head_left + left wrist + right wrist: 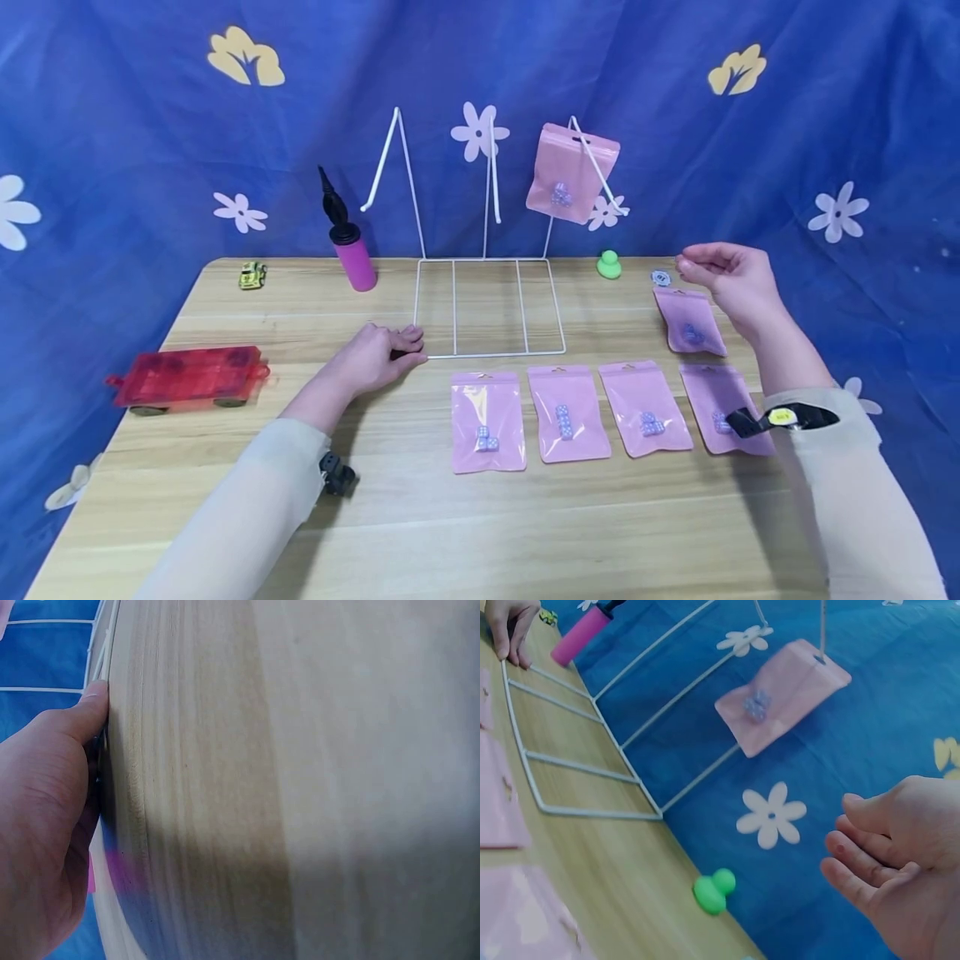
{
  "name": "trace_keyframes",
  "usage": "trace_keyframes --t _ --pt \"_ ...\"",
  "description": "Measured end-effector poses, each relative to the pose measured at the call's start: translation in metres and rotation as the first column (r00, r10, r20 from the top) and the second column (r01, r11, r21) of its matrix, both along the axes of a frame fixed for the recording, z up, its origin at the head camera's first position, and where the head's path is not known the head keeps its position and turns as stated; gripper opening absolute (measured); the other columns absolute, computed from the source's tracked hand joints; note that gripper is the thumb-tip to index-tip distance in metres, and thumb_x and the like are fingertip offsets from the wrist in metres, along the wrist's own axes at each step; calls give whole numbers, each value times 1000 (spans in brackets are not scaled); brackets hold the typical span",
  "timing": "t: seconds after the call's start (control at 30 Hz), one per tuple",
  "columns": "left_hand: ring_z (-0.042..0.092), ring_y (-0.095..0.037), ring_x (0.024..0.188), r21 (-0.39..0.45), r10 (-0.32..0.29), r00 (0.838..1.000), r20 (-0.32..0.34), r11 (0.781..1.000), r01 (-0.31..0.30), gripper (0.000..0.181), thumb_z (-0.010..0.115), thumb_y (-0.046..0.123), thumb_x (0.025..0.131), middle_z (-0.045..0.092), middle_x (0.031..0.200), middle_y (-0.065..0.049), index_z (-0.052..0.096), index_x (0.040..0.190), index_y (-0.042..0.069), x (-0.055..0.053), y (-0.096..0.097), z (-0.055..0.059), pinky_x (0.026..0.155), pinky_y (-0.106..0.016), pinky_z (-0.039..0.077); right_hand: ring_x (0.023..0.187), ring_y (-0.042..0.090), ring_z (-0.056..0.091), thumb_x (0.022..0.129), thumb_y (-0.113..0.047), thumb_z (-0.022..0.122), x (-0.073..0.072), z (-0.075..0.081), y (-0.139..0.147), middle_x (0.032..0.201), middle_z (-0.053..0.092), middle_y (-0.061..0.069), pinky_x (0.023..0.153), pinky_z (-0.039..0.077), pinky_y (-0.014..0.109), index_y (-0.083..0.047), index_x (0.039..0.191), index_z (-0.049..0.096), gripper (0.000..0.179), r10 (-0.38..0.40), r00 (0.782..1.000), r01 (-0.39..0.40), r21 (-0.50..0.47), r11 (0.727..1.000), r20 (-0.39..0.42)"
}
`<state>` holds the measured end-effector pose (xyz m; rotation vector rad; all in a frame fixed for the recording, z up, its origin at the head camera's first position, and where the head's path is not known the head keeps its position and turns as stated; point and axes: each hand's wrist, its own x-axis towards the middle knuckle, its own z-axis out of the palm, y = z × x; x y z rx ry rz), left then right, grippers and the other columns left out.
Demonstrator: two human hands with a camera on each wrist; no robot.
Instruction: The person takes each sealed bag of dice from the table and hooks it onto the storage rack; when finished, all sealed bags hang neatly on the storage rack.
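Spreading across the back, a blue cloth (645, 83) with white and yellow flower prints hangs behind a wood-grained desk (480, 533). On the desk, near its far edge, stands a white wire rack (453, 308), its flat base on the wood and three prongs sloping forward overhead. The person's left hand (375, 360) is at the base's near left corner, its grip closed on the wire there with thumb and fingers. The right hand (731, 279) is raised over the desk's far right part, its grip released: the fingers are loosely bent and hold nothing.

A translucent red toy wagon (191, 375), somewhat blurred, sits at the left edge. One pink pouch (573, 162) hangs by its slot on the rack's right prong, clear of the desk. Four flat pouches (486, 408) lie in a row in front of the rack and to its right, and a fifth pouch (686, 312) lies behind the rightmost one, just below the right hand. A magenta hand pump (356, 262) with a black nozzle stands left of the rack, and a yellow toy car (252, 275) is farther left. Right of the rack are a green duck-like figure (609, 267) and a round chip (661, 277). Small lilac dice (487, 440) show inside the pouches.
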<state>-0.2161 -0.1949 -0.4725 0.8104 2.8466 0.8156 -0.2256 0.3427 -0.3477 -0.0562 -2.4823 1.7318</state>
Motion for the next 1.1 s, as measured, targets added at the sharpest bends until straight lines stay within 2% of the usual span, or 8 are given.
trace_keyframes --t 0.2,0.37,0.43,0.57,0.7,0.8,0.93,1.1 --pt "60 -31 133 7 -3 1000 -2 1000 3 36 81 24 98 65 138 -16 75 124 -1 -1 0 0 116 -49 43 94 -1 71 100 -16 76 17 -18 26 100 76 -13 83 56 11 10 126 68 37 -16 1000 13 129 992 22" --pt "61 -31 132 13 -5 1000 -11 1000 5 36 81 24 97 66 137 -17 76 123 -1 -1 0 -1 116 -49 43 89 -2 67 102 -25 75 23 -38 46 98 72 -15 76 55 11 7 128 67 42 -53 996 33 265 964 68" --pt "61 -31 132 15 -4 1000 -14 1000 4 36 81 24 97 66 137 -16 76 123 -1 -1 0 -2 116 -48 44 90 1 66 102 -30 75 24 -48 53 103 73 -9 75 55 12 5 129 68 45 -80 992 47 303 952 96" --pt "60 -31 132 18 0 1000 -14 1000 0 36 81 24 97 66 137 -16 76 123 0 -1 -1 -2 116 -49 44 98 14 64 102 -32 73 22 -66 64 119 71 12 77 52 12 4 133 65 49 -138 977 78 330 941 160" --pt "60 -31 133 21 6 1000 -10 1000 -6 36 81 25 97 66 137 -16 76 124 0 0 -2 -1 116 -50 44 111 29 63 103 -34 71 17 -82 70 131 64 22 81 51 15 3 138 62 52 -204 948 117 328 937 244" --pt "60 -31 132 20 10 1000 -12 1000 -9 36 81 24 98 66 137 -16 76 123 0 1 -3 -1 116 -50 44 116 34 59 102 -39 72 10 -92 73 138 59 24 83 51 22 2 143 58 60 -252 913 146 321 936 320" --pt "61 -31 131 19 8 1000 -18 1000 -7 35 81 23 98 66 136 -16 76 123 0 1 -3 -2 115 -49 44 115 33 58 98 -40 78 4 -103 75 140 57 26 77 50 19 5 145 55 69 -305 879 181 335 925 365" --pt "61 -30 132 30 1 1000 -23 1000 0 35 81 24 97 66 136 -16 76 123 0 2 -2 -2 115 -48 44 111 31 59 94 -32 83 -3 -109 74 136 58 24 67 51 14 5 147 54 71 -365 842 244 324 914 397"
